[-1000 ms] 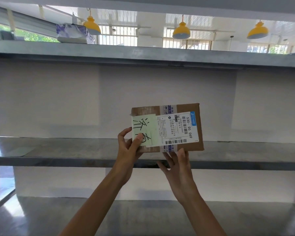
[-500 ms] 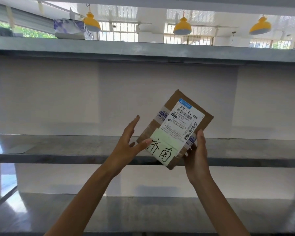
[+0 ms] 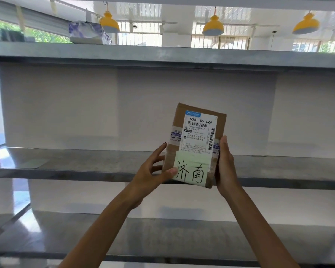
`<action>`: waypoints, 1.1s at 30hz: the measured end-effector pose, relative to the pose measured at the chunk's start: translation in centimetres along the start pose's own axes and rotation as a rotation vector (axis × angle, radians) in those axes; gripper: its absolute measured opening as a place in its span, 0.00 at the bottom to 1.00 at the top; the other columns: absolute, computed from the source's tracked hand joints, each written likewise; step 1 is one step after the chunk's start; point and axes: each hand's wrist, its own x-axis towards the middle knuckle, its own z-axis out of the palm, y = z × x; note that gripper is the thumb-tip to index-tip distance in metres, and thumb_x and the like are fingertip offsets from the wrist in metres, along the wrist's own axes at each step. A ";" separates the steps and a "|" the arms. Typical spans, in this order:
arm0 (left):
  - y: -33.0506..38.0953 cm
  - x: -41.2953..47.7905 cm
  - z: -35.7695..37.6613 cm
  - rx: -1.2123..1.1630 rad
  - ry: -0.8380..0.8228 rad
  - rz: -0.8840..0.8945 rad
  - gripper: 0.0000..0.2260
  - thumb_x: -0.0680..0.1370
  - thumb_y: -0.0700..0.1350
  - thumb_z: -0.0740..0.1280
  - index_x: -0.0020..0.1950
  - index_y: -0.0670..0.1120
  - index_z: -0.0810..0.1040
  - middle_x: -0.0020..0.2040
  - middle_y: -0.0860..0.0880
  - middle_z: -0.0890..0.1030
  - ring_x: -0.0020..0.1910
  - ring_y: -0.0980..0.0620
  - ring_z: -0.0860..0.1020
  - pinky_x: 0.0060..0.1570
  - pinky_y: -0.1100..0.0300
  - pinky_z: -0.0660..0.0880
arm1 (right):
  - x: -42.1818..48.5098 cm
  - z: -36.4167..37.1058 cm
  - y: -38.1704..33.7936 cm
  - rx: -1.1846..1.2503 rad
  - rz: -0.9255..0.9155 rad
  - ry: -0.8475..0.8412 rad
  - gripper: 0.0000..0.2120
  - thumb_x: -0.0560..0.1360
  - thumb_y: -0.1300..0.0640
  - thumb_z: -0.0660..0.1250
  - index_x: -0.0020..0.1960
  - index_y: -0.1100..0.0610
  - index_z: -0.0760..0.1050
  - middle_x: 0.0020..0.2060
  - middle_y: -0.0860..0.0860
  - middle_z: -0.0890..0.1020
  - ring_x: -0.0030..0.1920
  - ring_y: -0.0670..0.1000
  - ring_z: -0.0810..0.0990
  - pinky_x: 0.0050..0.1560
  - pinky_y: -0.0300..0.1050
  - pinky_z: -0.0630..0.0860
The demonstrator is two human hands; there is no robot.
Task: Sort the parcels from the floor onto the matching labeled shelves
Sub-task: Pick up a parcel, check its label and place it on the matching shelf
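Note:
I hold a small brown cardboard parcel (image 3: 196, 144) upright in front of the middle shelf (image 3: 85, 167). It carries a white shipping label with barcodes and a pale green note with two handwritten characters at the bottom. My left hand (image 3: 153, 171) grips its lower left corner, thumb on the note. My right hand (image 3: 225, 165) clasps its right edge.
A grey metal rack fills the view: an upper shelf (image 3: 162, 55), the middle shelf and a lower shelf (image 3: 162, 235). A wrapped bluish parcel (image 3: 87, 32) lies on the upper shelf at the left. A pale label (image 3: 34, 163) lies on the middle shelf, far left.
The parcel has been turned from lying sideways to upright, so the green note is now at the bottom. My right hand moved from underneath to the right edge.

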 end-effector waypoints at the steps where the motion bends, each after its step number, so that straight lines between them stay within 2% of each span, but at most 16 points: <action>1: -0.1 -0.2 -0.1 -0.044 0.021 0.005 0.38 0.64 0.59 0.72 0.71 0.65 0.60 0.65 0.50 0.74 0.62 0.49 0.75 0.57 0.46 0.78 | -0.2 0.2 0.1 -0.005 -0.005 -0.050 0.29 0.69 0.32 0.54 0.65 0.43 0.71 0.60 0.49 0.81 0.57 0.52 0.82 0.54 0.57 0.79; 3: -0.1 -0.4 -0.4 -0.107 0.054 0.021 0.35 0.65 0.59 0.71 0.71 0.64 0.62 0.62 0.51 0.77 0.60 0.50 0.78 0.55 0.48 0.79 | -0.6 0.7 0.5 -0.017 -0.027 -0.127 0.28 0.71 0.35 0.56 0.69 0.41 0.65 0.64 0.46 0.78 0.60 0.51 0.80 0.55 0.59 0.79; 5: -0.2 -0.6 -0.6 -0.055 0.064 0.047 0.30 0.69 0.60 0.68 0.70 0.63 0.65 0.58 0.57 0.81 0.57 0.56 0.80 0.52 0.56 0.80 | -0.8 1.0 0.9 -0.021 -0.051 -0.168 0.28 0.73 0.38 0.58 0.72 0.39 0.59 0.67 0.45 0.75 0.62 0.51 0.78 0.55 0.61 0.79; 8: -0.3 -1.3 -0.6 0.013 0.112 0.078 0.23 0.73 0.61 0.60 0.69 0.61 0.66 0.53 0.67 0.81 0.55 0.66 0.78 0.45 0.69 0.78 | -0.4 1.8 0.9 -0.008 -0.068 -0.208 0.28 0.72 0.38 0.60 0.71 0.36 0.59 0.66 0.43 0.75 0.62 0.51 0.78 0.55 0.63 0.78; 12: -0.6 -2.2 -0.9 0.023 0.262 0.098 0.24 0.75 0.61 0.52 0.71 0.59 0.62 0.60 0.62 0.77 0.58 0.66 0.76 0.41 0.76 0.74 | -0.1 4.0 1.4 0.055 -0.066 -0.276 0.30 0.69 0.38 0.62 0.70 0.35 0.61 0.65 0.42 0.76 0.62 0.49 0.78 0.54 0.59 0.79; 16: 0.0 -3.3 -2.9 0.057 0.340 0.129 0.24 0.76 0.60 0.51 0.72 0.57 0.62 0.61 0.61 0.75 0.56 0.69 0.76 0.43 0.76 0.74 | -0.5 6.7 2.1 0.118 -0.047 -0.340 0.28 0.72 0.38 0.61 0.71 0.36 0.59 0.67 0.42 0.74 0.64 0.49 0.77 0.53 0.55 0.80; 20: 0.3 -5.1 -5.8 0.076 0.377 0.118 0.25 0.77 0.58 0.51 0.74 0.56 0.59 0.63 0.56 0.75 0.56 0.64 0.77 0.43 0.71 0.77 | -1.6 9.9 2.8 0.139 -0.012 -0.397 0.29 0.73 0.38 0.59 0.72 0.37 0.58 0.68 0.44 0.74 0.64 0.51 0.76 0.55 0.60 0.79; 23: 0.1 -7.1 -7.8 0.071 0.431 0.119 0.23 0.79 0.59 0.51 0.74 0.57 0.58 0.63 0.55 0.76 0.56 0.63 0.78 0.43 0.70 0.78 | -2.8 13.2 3.5 0.145 0.003 -0.428 0.28 0.73 0.39 0.57 0.73 0.37 0.57 0.68 0.44 0.74 0.65 0.51 0.76 0.57 0.58 0.78; 28: -0.7 -10.6 -11.9 0.067 0.480 0.100 0.24 0.78 0.57 0.51 0.73 0.55 0.60 0.63 0.52 0.77 0.55 0.61 0.79 0.43 0.70 0.77 | -5.2 18.6 5.1 0.148 0.047 -0.424 0.33 0.70 0.36 0.55 0.74 0.39 0.57 0.68 0.47 0.74 0.60 0.47 0.78 0.44 0.43 0.82; 30: -0.8 -11.9 -13.9 0.064 0.502 0.079 0.24 0.77 0.57 0.51 0.72 0.54 0.62 0.61 0.52 0.78 0.53 0.63 0.80 0.41 0.70 0.77 | -6.1 20.9 5.6 0.134 0.040 -0.422 0.33 0.69 0.35 0.55 0.73 0.41 0.59 0.68 0.48 0.74 0.59 0.48 0.79 0.42 0.42 0.82; 33: -0.8 -14.0 -16.9 0.042 0.523 0.062 0.20 0.75 0.59 0.52 0.66 0.60 0.65 0.56 0.60 0.78 0.50 0.66 0.80 0.37 0.70 0.77 | -7.6 24.7 6.4 0.149 0.043 -0.428 0.32 0.70 0.36 0.55 0.73 0.42 0.60 0.67 0.49 0.75 0.56 0.46 0.80 0.39 0.41 0.82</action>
